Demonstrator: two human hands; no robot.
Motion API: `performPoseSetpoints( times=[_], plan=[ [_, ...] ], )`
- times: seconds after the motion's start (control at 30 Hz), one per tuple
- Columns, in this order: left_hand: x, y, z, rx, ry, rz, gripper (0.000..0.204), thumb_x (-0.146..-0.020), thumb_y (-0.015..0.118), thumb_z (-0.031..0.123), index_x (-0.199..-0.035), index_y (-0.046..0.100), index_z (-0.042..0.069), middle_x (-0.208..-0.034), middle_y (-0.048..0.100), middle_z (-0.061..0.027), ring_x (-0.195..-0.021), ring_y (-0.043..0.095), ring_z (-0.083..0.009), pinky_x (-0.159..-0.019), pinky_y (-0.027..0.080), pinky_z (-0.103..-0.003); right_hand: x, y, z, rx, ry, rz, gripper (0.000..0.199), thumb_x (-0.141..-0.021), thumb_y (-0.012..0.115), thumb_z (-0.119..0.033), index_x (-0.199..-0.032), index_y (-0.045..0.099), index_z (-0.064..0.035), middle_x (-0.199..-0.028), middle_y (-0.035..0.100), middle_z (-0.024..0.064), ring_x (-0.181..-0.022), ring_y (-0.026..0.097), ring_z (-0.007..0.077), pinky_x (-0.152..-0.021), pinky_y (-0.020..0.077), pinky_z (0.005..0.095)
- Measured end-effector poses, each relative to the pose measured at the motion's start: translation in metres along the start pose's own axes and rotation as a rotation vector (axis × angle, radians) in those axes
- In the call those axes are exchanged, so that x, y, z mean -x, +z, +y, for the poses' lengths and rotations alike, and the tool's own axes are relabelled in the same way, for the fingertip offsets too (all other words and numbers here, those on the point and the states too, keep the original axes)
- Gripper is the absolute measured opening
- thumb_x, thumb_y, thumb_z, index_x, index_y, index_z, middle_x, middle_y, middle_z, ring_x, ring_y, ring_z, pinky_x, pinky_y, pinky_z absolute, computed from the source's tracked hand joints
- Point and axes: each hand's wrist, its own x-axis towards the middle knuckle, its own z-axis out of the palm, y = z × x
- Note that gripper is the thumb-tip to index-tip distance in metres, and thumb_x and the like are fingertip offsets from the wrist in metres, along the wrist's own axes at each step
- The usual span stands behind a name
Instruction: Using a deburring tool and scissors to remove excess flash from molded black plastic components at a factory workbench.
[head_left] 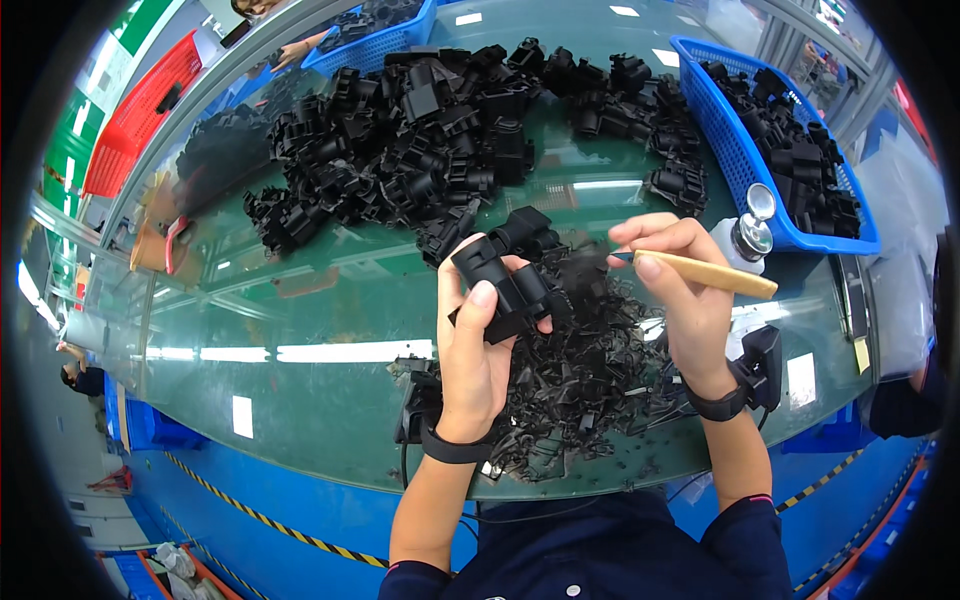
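Head camera looks down on a glass-topped surface (330, 400), and the left hand (480, 350) has its fingers wrapped round a black plastic part (505, 280), held up just above a heap of thin black trimmings (580, 380). The right hand (680, 290) pinches a wooden-handled knife (715, 272) like a pen, fingers clenched on the handle, its tip pointing at the part but, as far as can be seen, not quite touching. By the look of it this is the trimming step, excess being pared off the moulding. The next move seems to call for a steady grip on the left and a short, controlled stroke of the blade along the part's edge, away from the thumb. Behind the hands sits a big pile of black parts (420, 130); to the right a blue basket (745, 170) holds more, with a small white bottle (745, 235) just beside it.
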Motion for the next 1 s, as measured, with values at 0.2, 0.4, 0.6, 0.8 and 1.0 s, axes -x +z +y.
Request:
performPoseSetpoints(
  times=[0.2, 0.4, 0.6, 0.8, 1.0],
  plan=[
    [0.001, 0.0, 0.002, -0.066, 0.061, -0.069, 0.073, -0.069, 0.068, 0.023, -0.128, 0.027, 0.006, -0.105, 0.048, -0.0152, -0.083, 0.055, -0.0204, -0.067, 0.051, -0.033, 0.003, 0.003, -0.002, 0.089, -0.022, -0.207, 0.009, -0.079, 0.059, -0.001, -0.088, 0.057, 0.0013, -0.097, 0.06, 0.013, -0.09, 0.057, 0.0168, -0.081, 0.0443, 0.0282],
    [0.002, -0.002, 0.002, -0.114, 0.128, -0.092, 0.068, -0.07, 0.069, 0.013, -0.126, 0.03, 0.007, -0.105, 0.052, -0.0132, -0.089, 0.055, -0.0158, -0.077, 0.048, -0.029, 0.005, 0.009, -0.005, 0.393, -0.134, -0.304, 0.011, -0.073, 0.063, -0.001, -0.083, 0.058, -0.002, -0.09, 0.065, 0.0103, -0.085, 0.062, 0.0195, -0.087, 0.0418, 0.0357],
    [0.002, -0.003, -0.001, -0.127, 0.152, -0.081, 0.068, -0.071, 0.069, 0.012, -0.126, 0.029, 0.007, -0.106, 0.052, -0.0132, -0.089, 0.054, -0.0153, -0.078, 0.048, -0.028, 0.004, 0.009, -0.006, 0.549, -0.277, -0.342, 0.013, -0.071, 0.064, -0.001, -0.082, 0.058, -0.0034, -0.088, 0.065, 0.0087, -0.082, 0.062, 0.0204, -0.091, 0.0396, 0.0411],
    [0.004, 0.004, 0.002, -0.173, 0.149, -0.034, 0.07, -0.07, 0.069, 0.019, -0.126, 0.03, 0.005, -0.104, 0.05, -0.0131, -0.09, 0.053, -0.0177, -0.081, 0.046, -0.03, 0.004, 0.01, -0.006, 0.657, -0.408, -0.367, 0.015, -0.069, 0.066, 0.0, -0.081, 0.057, -0.0031, -0.087, 0.064, 0.0094, -0.081, 0.062, 0.021, -0.09, 0.0406, 0.0423],
    [0.002, -0.004, -0.005, -0.222, 0.216, -0.089, 0.068, -0.072, 0.07, 0.011, -0.126, 0.027, 0.007, -0.107, 0.05, -0.0126, -0.094, 0.053, -0.0159, -0.082, 0.044, -0.028, 0.007, 0.009, 0.003, 0.872, -0.669, -0.369, 0.02, -0.068, 0.066, 0.003, -0.085, 0.058, 0.0012, -0.087, 0.063, 0.0125, -0.079, 0.062, 0.0225, -0.087, 0.0457, 0.0433]
  ],
)
